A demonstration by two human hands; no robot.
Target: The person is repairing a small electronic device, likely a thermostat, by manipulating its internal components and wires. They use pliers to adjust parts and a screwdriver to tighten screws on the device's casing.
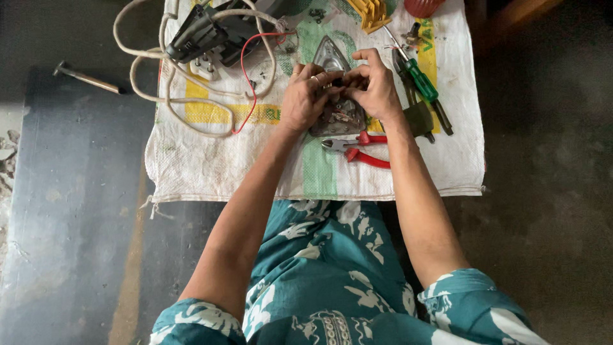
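A grey metal iron soleplate [332,57] lies point-away on a white woven sack [306,172] spread on the floor. My left hand [305,96] and my right hand [373,86] meet over its middle, fingers pinched together on a small part on top of the plate. What the fingertips grip is too small to make out. Rings show on my left fingers. Red-handled pliers [361,148] lie just below the plate, near my wrists.
A black iron housing [204,35] with a beige cord [150,70] and red wire [246,76] lies at the sack's upper left. A green-handled screwdriver [418,76], dark pliers and a yellow part [370,13] lie right. A hammer [86,78] rests on the dark floor, left.
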